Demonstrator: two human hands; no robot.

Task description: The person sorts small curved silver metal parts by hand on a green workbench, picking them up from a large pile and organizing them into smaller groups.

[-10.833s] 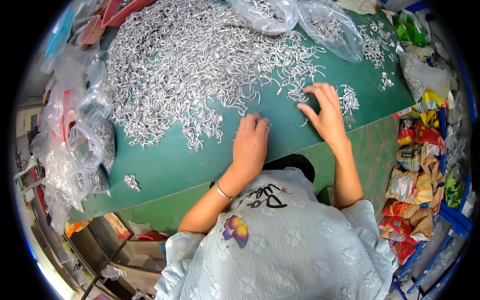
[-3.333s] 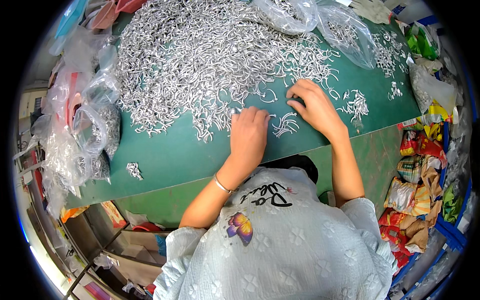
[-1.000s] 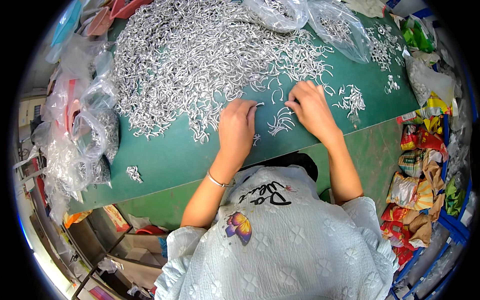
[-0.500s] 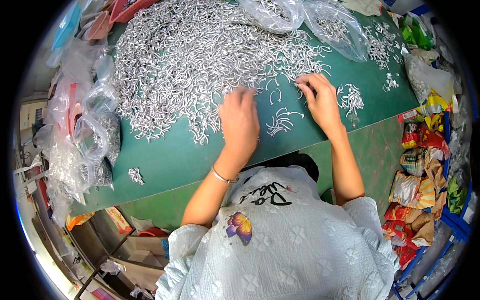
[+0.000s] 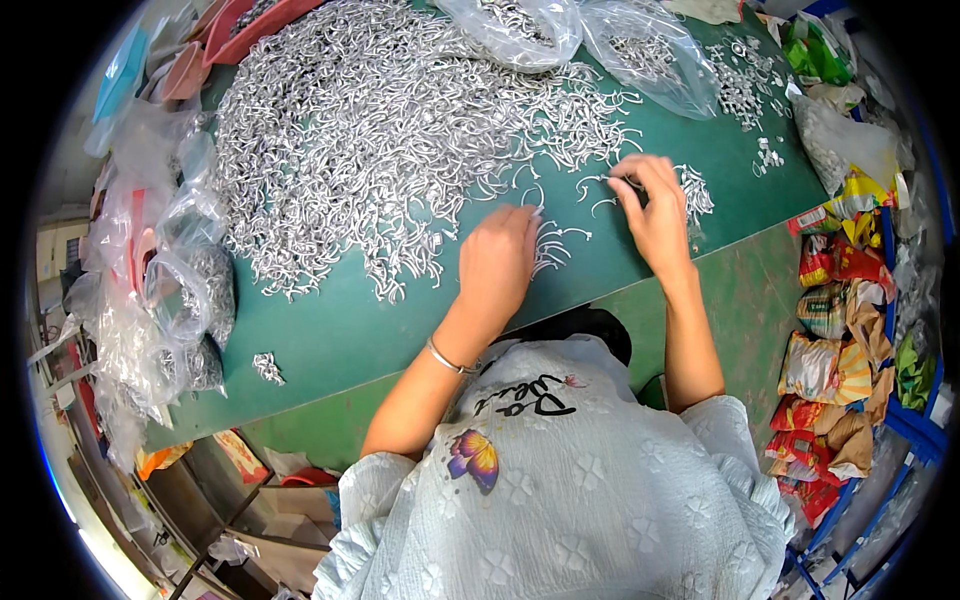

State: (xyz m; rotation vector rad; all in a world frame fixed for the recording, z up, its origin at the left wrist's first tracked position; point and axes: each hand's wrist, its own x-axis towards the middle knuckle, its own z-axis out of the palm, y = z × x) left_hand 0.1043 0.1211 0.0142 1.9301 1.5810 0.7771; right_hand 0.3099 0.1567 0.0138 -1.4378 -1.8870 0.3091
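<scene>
A broad heap of small curved silver metal pieces (image 5: 370,130) covers much of the green table. My left hand (image 5: 497,262) is at the heap's near edge, its fingers pressed together; what they pinch is too small to make out. Beside it lies a little group of curved pieces (image 5: 552,248), partly hidden by that hand. Further right, my right hand (image 5: 655,222) has its thumb and forefinger drawn together at the end of a curved silver piece (image 5: 592,183). Just behind that hand is another small pile of silver pieces (image 5: 694,192).
Clear plastic bags (image 5: 650,55) of metal parts stand at the table's far side, near scattered small parts (image 5: 745,85). More filled bags (image 5: 205,290) line the left edge. A red tray (image 5: 262,30) sits far left. Colourful packets (image 5: 822,365) fill a blue rack at right.
My left hand has moved right and nearer me, from the heap to the little group. My right hand has shifted slightly right and nearer. The whole view has shifted a little.
</scene>
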